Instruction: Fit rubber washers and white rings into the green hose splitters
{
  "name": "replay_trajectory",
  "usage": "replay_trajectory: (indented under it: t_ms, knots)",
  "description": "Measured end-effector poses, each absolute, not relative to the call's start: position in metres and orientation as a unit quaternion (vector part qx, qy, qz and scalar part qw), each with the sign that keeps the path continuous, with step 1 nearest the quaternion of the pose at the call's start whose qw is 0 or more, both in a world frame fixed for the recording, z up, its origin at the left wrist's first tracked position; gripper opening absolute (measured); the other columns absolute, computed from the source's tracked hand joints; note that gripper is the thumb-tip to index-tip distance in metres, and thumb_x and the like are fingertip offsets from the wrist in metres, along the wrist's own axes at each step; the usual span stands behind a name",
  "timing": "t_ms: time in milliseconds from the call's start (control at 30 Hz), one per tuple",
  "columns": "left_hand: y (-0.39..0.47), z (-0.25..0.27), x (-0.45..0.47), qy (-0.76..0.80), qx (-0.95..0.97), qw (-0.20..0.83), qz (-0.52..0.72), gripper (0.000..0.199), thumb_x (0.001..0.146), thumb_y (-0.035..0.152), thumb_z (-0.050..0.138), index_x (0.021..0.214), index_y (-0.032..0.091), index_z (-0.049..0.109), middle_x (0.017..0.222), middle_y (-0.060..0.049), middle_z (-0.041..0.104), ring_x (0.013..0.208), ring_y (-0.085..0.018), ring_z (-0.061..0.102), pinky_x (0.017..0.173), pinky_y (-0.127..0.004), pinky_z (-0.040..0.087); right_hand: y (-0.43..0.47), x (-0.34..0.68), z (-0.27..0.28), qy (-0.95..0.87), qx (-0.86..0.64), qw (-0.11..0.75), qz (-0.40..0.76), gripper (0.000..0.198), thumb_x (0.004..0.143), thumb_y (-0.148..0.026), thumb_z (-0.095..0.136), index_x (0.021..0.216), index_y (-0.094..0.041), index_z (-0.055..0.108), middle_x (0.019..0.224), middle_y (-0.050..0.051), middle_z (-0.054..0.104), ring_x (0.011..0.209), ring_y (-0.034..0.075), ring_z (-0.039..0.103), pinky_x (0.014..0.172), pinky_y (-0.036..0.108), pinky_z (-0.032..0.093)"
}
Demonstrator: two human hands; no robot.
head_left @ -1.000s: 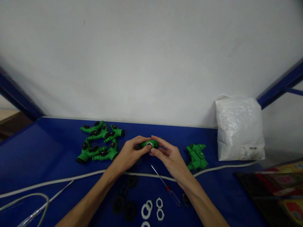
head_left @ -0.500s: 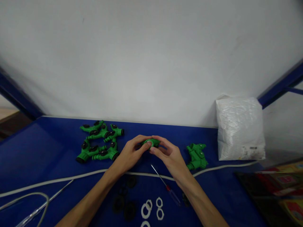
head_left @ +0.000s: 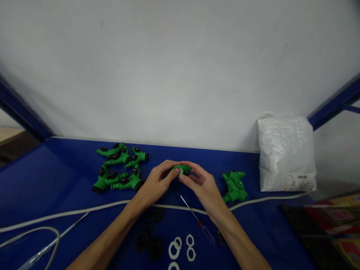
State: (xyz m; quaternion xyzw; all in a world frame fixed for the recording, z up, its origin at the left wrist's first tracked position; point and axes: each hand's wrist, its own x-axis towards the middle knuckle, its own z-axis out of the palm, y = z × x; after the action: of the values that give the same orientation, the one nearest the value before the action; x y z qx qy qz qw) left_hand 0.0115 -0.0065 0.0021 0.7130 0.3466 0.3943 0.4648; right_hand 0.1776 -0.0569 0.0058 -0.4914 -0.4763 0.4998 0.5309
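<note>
Between my two hands is a green plastic hose splitter (head_left: 185, 168), held just above the blue table, with a white ring showing at its opening. My left hand (head_left: 160, 178) grips it from the left, the thumb pressed onto the ring. From the right, my right hand (head_left: 201, 182) closes its thumb and fingers on the same part. Fingers cover much of it. Below the hands lies a screwdriver (head_left: 200, 224) with a clear and red handle. White rings (head_left: 174, 250) and dark black rings (head_left: 155, 249) rest nearer to me.
Several green splitters with black valves (head_left: 118, 159) lie at the left, and plain green ones (head_left: 235, 185) at the right. A white cable (head_left: 67, 213) crosses the table (head_left: 33, 168). A white plastic package (head_left: 287, 153) leans on the wall at the right.
The view has shifted very slightly. Both hands keep nearly the same hold on the green hose splitter, the left thumb still on the white ring.
</note>
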Motion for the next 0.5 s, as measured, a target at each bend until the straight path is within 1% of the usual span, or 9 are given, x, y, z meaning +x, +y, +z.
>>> replay_trajectory:
  t_ms: [100,267,500]
  knots:
    - [-0.0061,0.0036,0.0108,0.348,0.718,0.461,0.389,0.032,0.097,0.032,0.055,0.122,0.021,0.071,0.124,-0.007,0.070,0.115,-0.021,0.063,0.101,-0.031,0.044,-0.0575,0.1773,0.0058,-0.475,-0.490,0.533,0.500,0.044,0.076,-0.036,0.080,0.117,-0.025,0.069,0.113,0.003,0.071,0.093,0.018,0.068,0.090,0.034,0.051]
    - [-0.0061,0.0036,0.0114,0.356,0.732,0.433,0.388,0.032,0.097,0.031,0.053,0.122,0.022,0.072,0.123,-0.006,0.071,0.114,-0.021,0.063,0.101,-0.030,0.044,-0.0562,0.1774,0.0028,-0.475,-0.487,0.536,0.500,0.045,0.075,-0.036,0.081,0.117,-0.026,0.069,0.110,0.002,0.072,0.087,0.016,0.068,0.086,0.032,0.051]
    - [-0.0062,0.0049,0.0113,0.353,0.738,0.428,0.384,0.035,0.098,0.031,0.051,0.125,0.022,0.071,0.125,-0.007,0.071,0.115,-0.022,0.063,0.101,-0.031,0.044,-0.0566,0.1786,0.0033,-0.463,-0.488,0.538,0.508,0.047,0.075,-0.038,0.082,0.118,-0.026,0.069,0.112,0.004,0.071,0.092,0.019,0.069,0.090,0.035,0.051]
